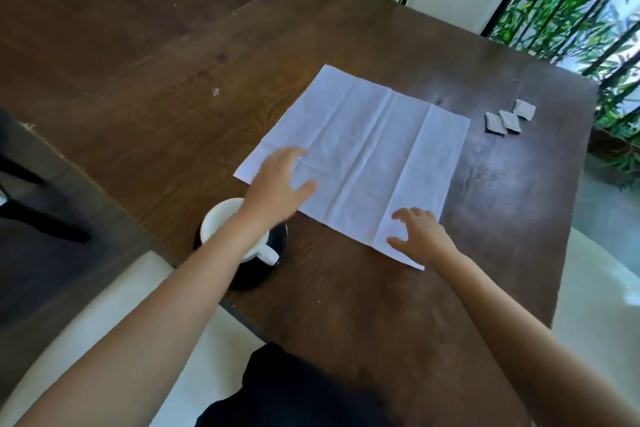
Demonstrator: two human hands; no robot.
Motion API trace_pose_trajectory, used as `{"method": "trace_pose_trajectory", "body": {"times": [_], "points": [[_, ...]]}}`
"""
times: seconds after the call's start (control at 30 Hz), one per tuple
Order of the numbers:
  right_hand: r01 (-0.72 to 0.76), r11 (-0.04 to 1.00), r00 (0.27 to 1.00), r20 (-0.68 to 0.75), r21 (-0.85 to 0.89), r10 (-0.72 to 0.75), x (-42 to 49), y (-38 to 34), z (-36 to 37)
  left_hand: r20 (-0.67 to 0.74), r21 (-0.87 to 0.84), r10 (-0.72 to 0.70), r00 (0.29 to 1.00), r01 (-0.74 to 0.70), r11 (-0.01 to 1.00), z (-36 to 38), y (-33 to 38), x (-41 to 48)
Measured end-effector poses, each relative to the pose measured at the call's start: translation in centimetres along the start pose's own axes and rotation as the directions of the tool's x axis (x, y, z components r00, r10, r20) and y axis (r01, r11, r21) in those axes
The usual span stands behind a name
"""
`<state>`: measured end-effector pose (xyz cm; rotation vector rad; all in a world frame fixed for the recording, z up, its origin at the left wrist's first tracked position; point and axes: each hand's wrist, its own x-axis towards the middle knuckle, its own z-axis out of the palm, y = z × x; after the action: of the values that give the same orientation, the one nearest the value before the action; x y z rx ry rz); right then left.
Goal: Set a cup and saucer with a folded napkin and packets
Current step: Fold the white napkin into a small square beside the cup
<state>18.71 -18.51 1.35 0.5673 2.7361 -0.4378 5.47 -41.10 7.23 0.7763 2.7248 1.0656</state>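
One napkin, under left hand, right hand

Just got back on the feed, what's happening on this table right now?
A person is working on the white napkin, which lies unfolded and flat on the wooden table. The left hand is spread over its near-left part, the right hand at its near corner; neither holds anything. The white cup sits on the black saucer under the left forearm. Three packets lie on the table beyond the napkin's right edge, untouched.
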Motion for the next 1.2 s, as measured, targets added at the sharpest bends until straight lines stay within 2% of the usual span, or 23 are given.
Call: {"method": "trace_pose_trajectory", "body": {"times": [0.07, 0.17, 0.23, 0.33, 0.43, 0.53, 0.67, 0.77, 0.9, 1.07, 1.2], "points": [[-0.011, 0.988, 0.998, 0.059, -0.155, 0.021, -0.6, 1.2, 0.3, 0.190, 0.032, 0.039, 0.981, -0.046, 0.998, 3.3, 1.8, 0.5], [0.052, 0.974, 0.999, 0.029, -0.223, -0.046, -1.6, 2.3, 1.6, 0.435, 0.114, 0.028, 0.900, -0.085, 0.990, 8.0, 3.2, 0.1], [0.078, 0.965, 0.994, -0.056, -0.250, -0.095, -1.9, 2.6, 2.2, 0.517, 0.166, 0.014, 0.856, -0.116, 0.979, 10.3, 3.4, -0.4], [0.080, 0.953, 0.983, -0.133, -0.291, -0.123, -2.0, 2.7, 2.3, 0.569, 0.255, -0.026, 0.822, -0.146, 0.956, 12.3, 3.3, -1.4], [0.069, 0.960, 0.974, -0.192, -0.270, -0.124, -1.8, 2.3, 1.9, 0.519, 0.309, 0.001, 0.855, -0.189, 0.932, 13.3, 3.3, -2.2], [0.120, 0.969, 0.961, -0.220, -0.216, -0.168, -1.7, 1.5, 1.2, 0.387, 0.191, 0.090, 0.918, -0.175, 0.966, 13.8, 3.9, -2.4], [0.254, 0.967, 0.932, -0.273, 0.020, -0.239, -2.0, 1.3, 0.4, 0.259, 0.067, 0.102, 0.961, -0.123, 0.990, 13.6, 4.8, -2.5], [0.296, 0.931, 0.944, -0.213, 0.212, -0.252, -2.1, 2.7, -0.4, 0.208, -0.009, 0.061, 0.976, -0.060, 0.998, 13.2, 4.2, -2.9], [0.260, 0.956, 0.962, -0.122, 0.132, -0.245, -0.9, 6.0, -1.7, 0.120, -0.180, -0.026, 0.992, 0.048, 0.982, 12.3, 3.7, -3.5], [0.181, 0.982, 0.961, -0.221, 0.060, -0.164, 1.9, 8.8, -3.8, 0.125, -0.420, -0.073, 0.989, 0.119, 0.900, 11.2, 4.0, -4.2], [0.122, 0.992, 0.967, -0.229, 0.023, -0.114, 5.0, 9.7, -5.3, 0.083, -0.462, -0.151, 0.985, 0.172, 0.870, 10.7, 4.7, -3.8]]}}
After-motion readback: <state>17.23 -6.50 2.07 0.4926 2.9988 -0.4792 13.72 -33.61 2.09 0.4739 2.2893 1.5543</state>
